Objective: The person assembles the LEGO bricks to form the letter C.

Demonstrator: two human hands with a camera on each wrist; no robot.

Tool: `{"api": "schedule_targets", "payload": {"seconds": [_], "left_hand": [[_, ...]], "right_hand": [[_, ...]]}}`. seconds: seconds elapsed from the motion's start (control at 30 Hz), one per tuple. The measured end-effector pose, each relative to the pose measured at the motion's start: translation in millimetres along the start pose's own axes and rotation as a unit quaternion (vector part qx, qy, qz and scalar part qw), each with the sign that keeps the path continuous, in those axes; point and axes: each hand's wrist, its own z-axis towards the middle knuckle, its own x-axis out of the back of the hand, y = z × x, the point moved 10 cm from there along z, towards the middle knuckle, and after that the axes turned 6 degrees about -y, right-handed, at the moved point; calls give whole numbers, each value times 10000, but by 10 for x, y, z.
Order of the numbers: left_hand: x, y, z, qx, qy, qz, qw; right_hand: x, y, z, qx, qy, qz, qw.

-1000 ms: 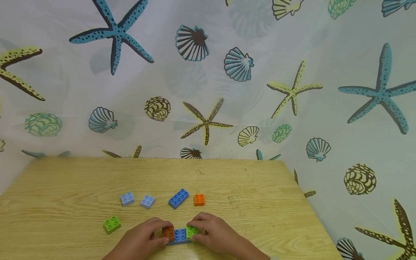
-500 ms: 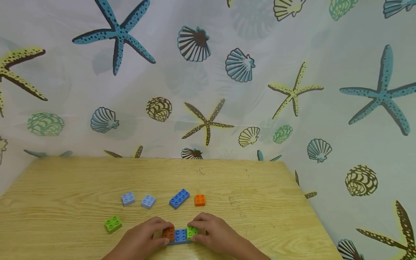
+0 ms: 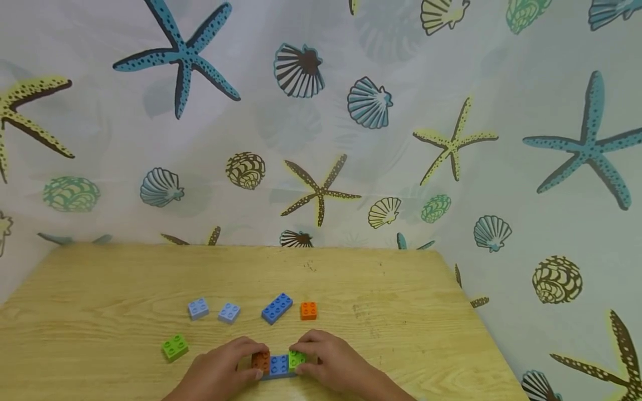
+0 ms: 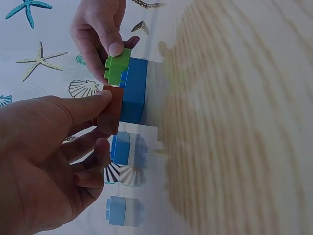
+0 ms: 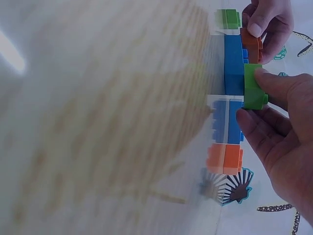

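Two bare hands work at the near edge of a pale wood-grain tabletop (image 3: 401, 334), w/ small toy bricks around them. The L hand (image 3: 213, 367) is partly closed: thumb & fingertips pinch a rust-orange, 4-stud plastic brick (image 3: 261, 363), its other fingers loosely bent. The R hand (image 3: 333, 359), likewise part-closed, pinches a bright lime-green, 4-stud plastic brick (image 3: 297, 360) btwn thumb & fingers.

Both pinched bricks sit on top of one long, mid-blue rect. plastic brick (image 3: 278, 365), rust-orange at its L end, lime-green at its R end. Btwn them, 4 blue studs show. The long blue brick lies flat on the tabletop; can't tell if the upper bricks are pressed fully down.

Other bricks lie loose, well apart from the build. Beyond the hands, L to R: a pale-blue sq. plastic brick (image 3: 198, 308), a second pale-blue sq. brick (image 3: 229, 313) near it, a mid-blue 8-stud rect. brick (image 3: 277, 308) set diagonally, & a bright-orange sq. brick (image 3: 308, 311) just beside that. A grass-green sq. brick (image 3: 175, 348) lies nearer, L of the L hand.

Bkgd: white cloth (image 3: 210, 139) printed w/ starfish & seashells, at back & R side.
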Motion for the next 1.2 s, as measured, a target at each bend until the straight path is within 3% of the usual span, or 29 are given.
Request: {"api": "schedule_targets", "payload": {"seconds": [0.23, 0.43, 0.6, 0.83, 1.0, 1.2], "left_hand": [[24, -52, -54, 123, 60, -370, 9992], [189, -261, -169, 639, 260, -815, 9943], [417, -530, -300, 906, 407, -535, 9936], [714, -819, -459, 771, 603, -113, 9951], [817, -1034, -506, 944, 615, -78, 9936], [838, -1215, -507, 1027, 609, -207, 9926]], "right_hand": [[-2, 2, 2, -35, 11, -96, 9999], [5, -11, 5, 3, 63, -172, 9998], [4, -8, 4, -46, 58, -81, 9999], [-7, 21, 13, -113, 20, -77, 9999], [-11, 25, 12, -88, 10, -77, 9999], [-20, 30, 5, -133, -59, -58, 9999]]}}
